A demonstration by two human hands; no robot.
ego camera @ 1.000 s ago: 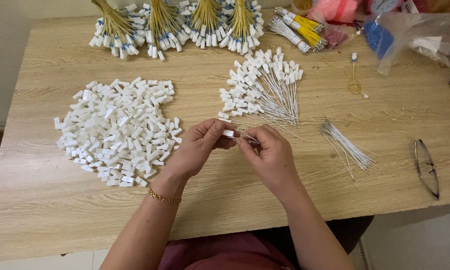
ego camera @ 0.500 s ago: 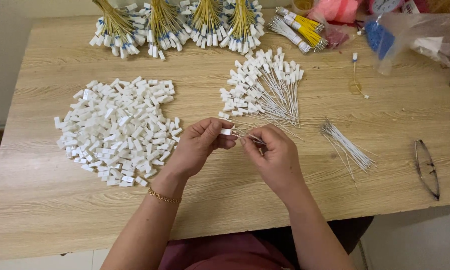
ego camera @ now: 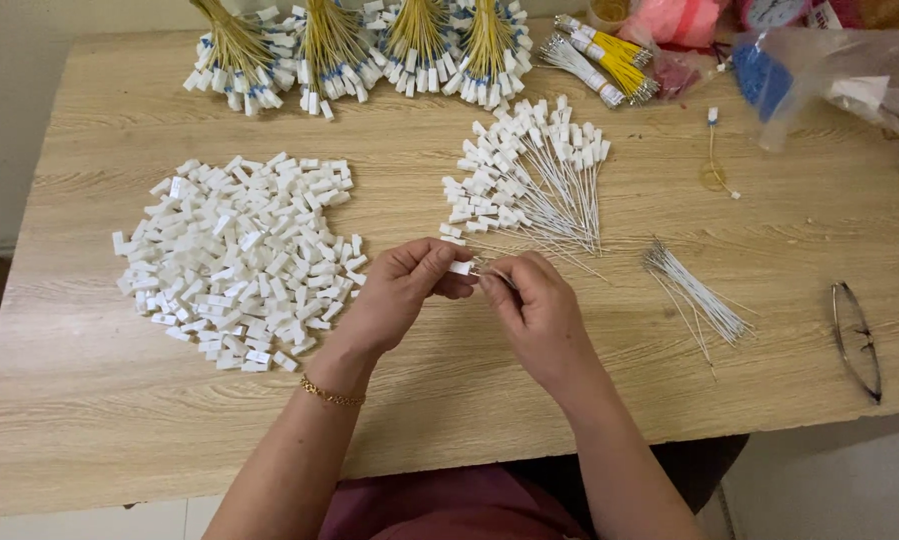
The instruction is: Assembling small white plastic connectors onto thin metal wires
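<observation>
Over the middle of the wooden table point(ego camera: 469, 400), my left hand point(ego camera: 399, 295) pinches a small white plastic block point(ego camera: 460, 267) between thumb and fingers. My right hand point(ego camera: 534, 310) meets it from the right, gripping a thin wire whose end goes into the block. To the left lies a big heap of loose white blocks point(ego camera: 239, 260). Just beyond my hands sits a fan of wires fitted with white blocks point(ego camera: 529, 170). A small bunch of bare thin wires point(ego camera: 694, 295) lies to the right of my right hand.
Bundles of yellow wires with white and blue ends point(ego camera: 369, 45) line the far edge. More yellow bundles point(ego camera: 609, 60), clear plastic bags point(ego camera: 839, 75) and pink items point(ego camera: 674, 20) sit far right. A single yellow wire point(ego camera: 714, 160) and folded glasses point(ego camera: 857, 340) lie at right.
My hands have stayed in the same place, with the fingers shifting slightly on the block and wire. Nothing else on the table moved.
</observation>
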